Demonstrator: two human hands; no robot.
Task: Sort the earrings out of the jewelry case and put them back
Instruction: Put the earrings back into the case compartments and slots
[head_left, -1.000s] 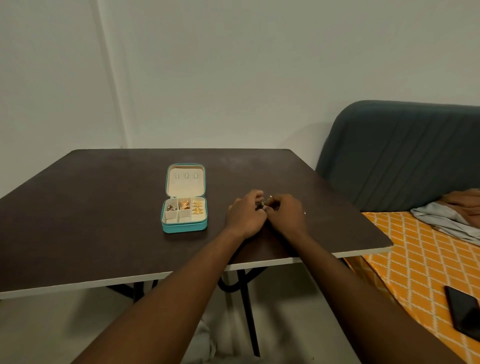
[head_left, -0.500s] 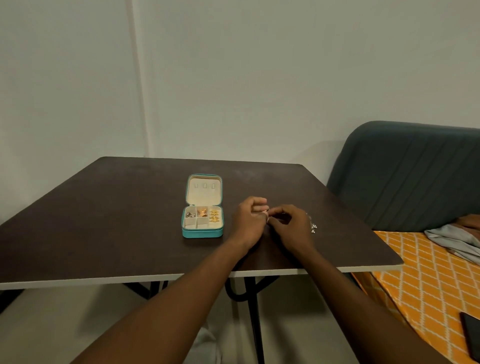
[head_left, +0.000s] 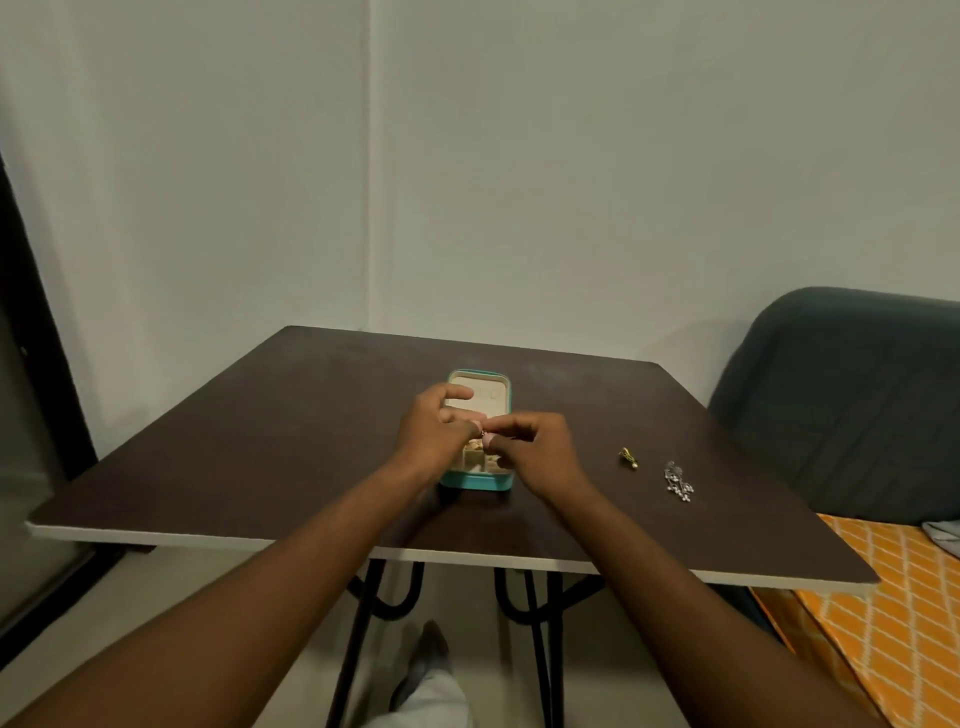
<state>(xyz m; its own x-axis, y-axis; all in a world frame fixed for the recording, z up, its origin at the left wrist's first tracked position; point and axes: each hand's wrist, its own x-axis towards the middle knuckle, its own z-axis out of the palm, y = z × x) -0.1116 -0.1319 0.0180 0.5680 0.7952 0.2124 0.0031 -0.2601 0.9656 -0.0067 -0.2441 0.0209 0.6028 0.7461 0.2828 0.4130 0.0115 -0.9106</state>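
A small teal jewelry case (head_left: 477, 482) lies open on the dark table (head_left: 260, 447), its cream lid (head_left: 493, 389) up at the back. Both hands hover over its compartments. My left hand (head_left: 434, 434) and my right hand (head_left: 535, 449) pinch one tiny earring (head_left: 483, 433) between their fingertips. Most of the compartments are hidden by the hands. On the table to the right lie a small gold earring (head_left: 628, 457) and a silver dangling earring (head_left: 678, 482).
A dark grey padded headboard (head_left: 852, 395) and a bed with an orange patterned sheet (head_left: 893, 613) stand to the right of the table. White walls close the back. A dark door frame (head_left: 31, 322) runs down the left edge.
Both hands moved left from the table's right part to above the open case, still pinching a small earring. The gold and silver earrings now lie uncovered on the table.
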